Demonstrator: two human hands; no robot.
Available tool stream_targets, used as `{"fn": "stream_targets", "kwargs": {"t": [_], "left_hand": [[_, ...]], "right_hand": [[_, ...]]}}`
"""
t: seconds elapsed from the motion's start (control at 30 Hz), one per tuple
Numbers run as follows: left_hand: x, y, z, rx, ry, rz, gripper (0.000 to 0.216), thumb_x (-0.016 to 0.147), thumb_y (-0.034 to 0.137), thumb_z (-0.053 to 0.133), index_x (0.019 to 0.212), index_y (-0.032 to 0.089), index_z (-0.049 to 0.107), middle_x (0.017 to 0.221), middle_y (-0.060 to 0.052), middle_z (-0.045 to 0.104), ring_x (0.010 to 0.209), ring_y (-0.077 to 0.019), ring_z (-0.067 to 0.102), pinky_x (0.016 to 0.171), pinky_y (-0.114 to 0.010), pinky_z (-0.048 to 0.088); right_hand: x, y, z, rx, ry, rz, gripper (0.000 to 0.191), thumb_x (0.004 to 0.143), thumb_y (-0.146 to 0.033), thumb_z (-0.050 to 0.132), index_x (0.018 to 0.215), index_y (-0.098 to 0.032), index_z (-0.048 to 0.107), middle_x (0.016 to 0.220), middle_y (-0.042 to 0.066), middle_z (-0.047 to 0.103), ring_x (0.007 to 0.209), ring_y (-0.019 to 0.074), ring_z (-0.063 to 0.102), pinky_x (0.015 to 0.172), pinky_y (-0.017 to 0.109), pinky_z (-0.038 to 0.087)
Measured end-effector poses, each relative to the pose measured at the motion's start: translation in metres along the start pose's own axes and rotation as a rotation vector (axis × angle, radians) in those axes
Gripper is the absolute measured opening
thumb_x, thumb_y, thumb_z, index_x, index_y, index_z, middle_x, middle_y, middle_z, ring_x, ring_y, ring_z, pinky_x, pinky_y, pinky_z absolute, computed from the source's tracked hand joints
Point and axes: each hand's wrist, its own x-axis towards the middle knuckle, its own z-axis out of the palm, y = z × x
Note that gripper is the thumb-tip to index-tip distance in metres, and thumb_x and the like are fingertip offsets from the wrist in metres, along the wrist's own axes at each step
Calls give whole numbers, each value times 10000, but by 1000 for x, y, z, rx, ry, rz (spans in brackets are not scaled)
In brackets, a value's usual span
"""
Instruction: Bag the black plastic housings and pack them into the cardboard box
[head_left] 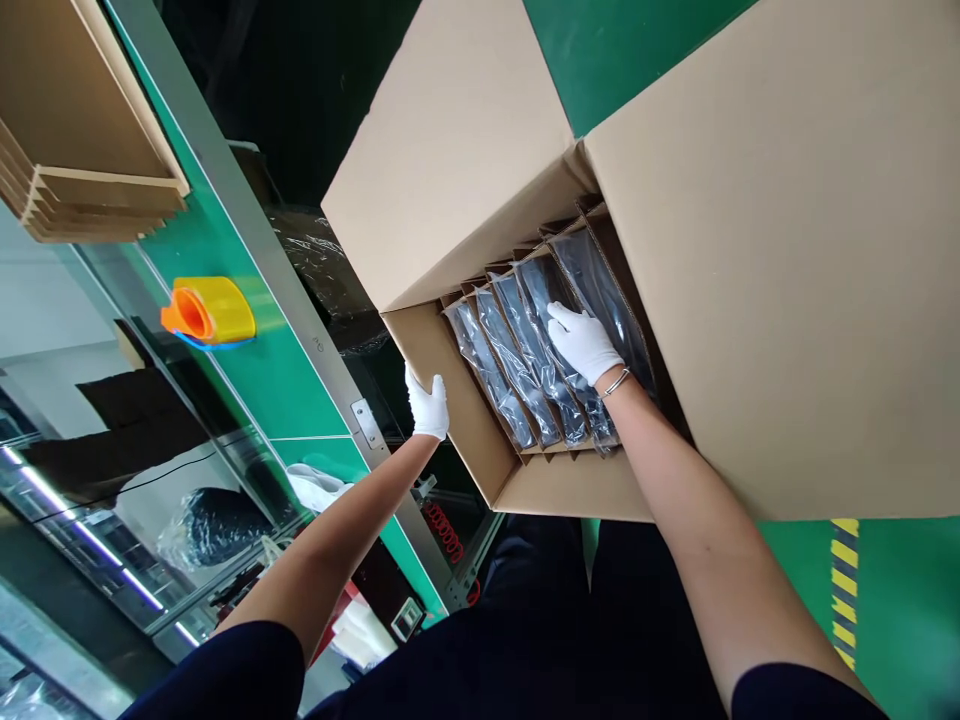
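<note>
A large open cardboard box point(570, 490) stands in front of me. Cardboard dividers split its inside into slots, which hold several dark flat items in clear plastic bags point(491, 370). My left hand point(428, 408), in a white glove, grips the box's left wall at the top edge, thumb toward the inside. Inside the box, my right hand point(581, 340), also gloved and with a metal bracelet at the wrist, lies over the bagged items right of the middle. Its fingers are stretched out and rest on the plastic; part of the bags beneath is hidden by the hand and forearm.
Wide box flaps point(787, 260) fold outward at the back and right. At left runs a green workbench point(300, 400) with a metal edge, bearing a yellow and orange tape dispenser-like object point(214, 310) and stacked cardboard trays point(97, 200). Yellow-black tape point(844, 590) marks the green floor.
</note>
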Motion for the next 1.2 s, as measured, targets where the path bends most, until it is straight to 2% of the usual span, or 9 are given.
{"fn": "stream_targets", "kwargs": {"t": [0.17, 0.3, 0.4, 0.5, 0.57, 0.67, 0.77, 1.07, 1.2], "left_hand": [[-1, 3, 0, 16, 8, -26, 713, 923, 265, 549, 1593, 214, 310, 1483, -144, 587, 1390, -240, 565, 1212, -416, 417], [-2, 7, 0, 32, 27, -63, 709, 915, 274, 565, 1582, 201, 337, 1490, -154, 582, 1392, -255, 564, 1229, -434, 397], [-3, 9, 0, 31, 33, -70, 705, 910, 277, 575, 1574, 183, 357, 1492, -171, 576, 1383, -266, 573, 1228, -444, 397], [-3, 9, 0, 14, 26, -68, 707, 914, 278, 575, 1580, 200, 350, 1497, -164, 575, 1356, -257, 598, 1209, -438, 421], [-3, 8, 0, 8, 24, -72, 713, 914, 279, 580, 1583, 212, 345, 1499, -155, 577, 1344, -250, 608, 1200, -427, 432], [-2, 6, 0, 11, 29, -82, 721, 909, 279, 591, 1585, 216, 346, 1492, -146, 586, 1348, -247, 606, 1203, -417, 428], [-1, 5, 1, 4, 26, -83, 717, 915, 276, 582, 1588, 226, 341, 1498, -136, 581, 1344, -238, 609, 1196, -402, 437], [-1, 4, 0, 40, 45, -46, 690, 915, 306, 589, 1564, 207, 374, 1504, -154, 569, 1356, -257, 594, 1203, -426, 427], [-2, 5, 0, 58, 52, -60, 677, 921, 299, 584, 1559, 212, 375, 1487, -155, 584, 1332, -253, 613, 1187, -423, 446]], "right_hand": [[0, 0, 2, -22, -10, -28, 486, 1019, -199, 383, 1452, -177, 602, 1505, 41, 520, 1424, 166, 508, 1281, 317, 336], [-15, -11, -3, -19, -23, -83, 550, 1008, -226, 406, 1533, -84, 486, 1548, 122, 473, 1415, 219, 513, 1241, 353, 397], [-29, -15, -12, -26, 90, -153, 572, 1016, -242, 366, 1558, -76, 443, 1593, 117, 416, 1489, 225, 412, 1290, 394, 330], [-33, -8, -20, -38, 211, 41, 593, 1014, -229, 317, 1558, -11, 406, 1612, 175, 364, 1512, 245, 366, 1305, 422, 291], [-30, -1, -24, -51, 203, 173, 621, 1005, -221, 325, 1570, 35, 345, 1614, 221, 334, 1504, 270, 373, 1284, 428, 316], [-22, 5, -25, -52, 161, 237, 652, 1005, -262, 350, 1570, 59, 307, 1573, 254, 384, 1460, 313, 426, 1234, 460, 371], [-19, 8, -24, -47, 135, 181, 628, 999, -273, 335, 1538, 47, 377, 1526, 247, 453, 1368, 325, 509, 1192, 479, 405], [-27, 17, -14, -215, 87, 44, 592, 1015, -299, 329, 1579, -154, 435, 1617, 166, 343, 1382, 332, 476, 1143, 517, 433], [-27, 19, -14, -183, 75, 28, 583, 1018, -291, 320, 1567, -152, 456, 1617, 178, 327, 1365, 330, 500, 1151, 487, 436]]}}
